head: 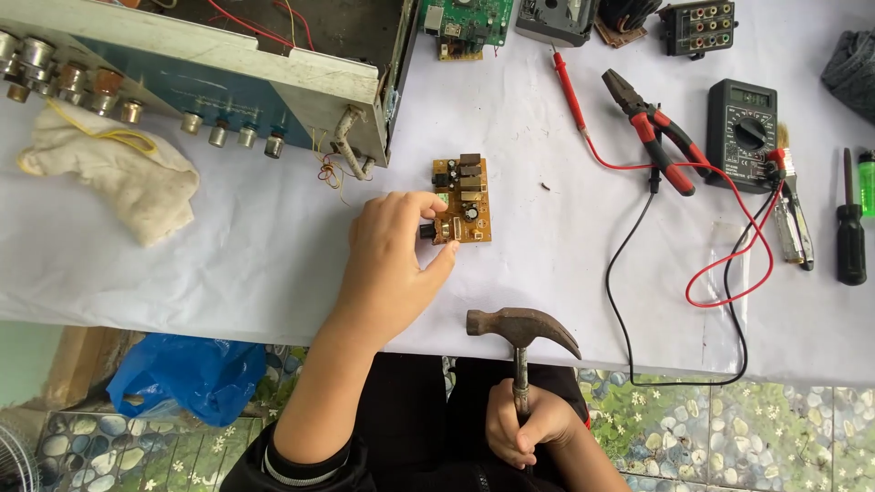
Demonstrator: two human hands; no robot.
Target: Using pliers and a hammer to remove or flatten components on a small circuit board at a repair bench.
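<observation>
A small brown circuit board (467, 202) with black and grey parts lies on the white table cover (565, 292). My left hand (394, 248) pinches its lower left corner between thumb and fingers. My right hand (521, 426) is closed around the metal handle of a rusty claw hammer (523, 330), held upright at the table's near edge, below and to the right of the board.
An opened amplifier chassis (228, 82) with knobs stands at the back left beside a crumpled cloth (118, 178). Red-handled pliers (658, 132), a multimeter (742, 134) with red and black leads, a brush and a black screwdriver (850, 228) lie at right. A blue bag (187, 374) lies on the floor.
</observation>
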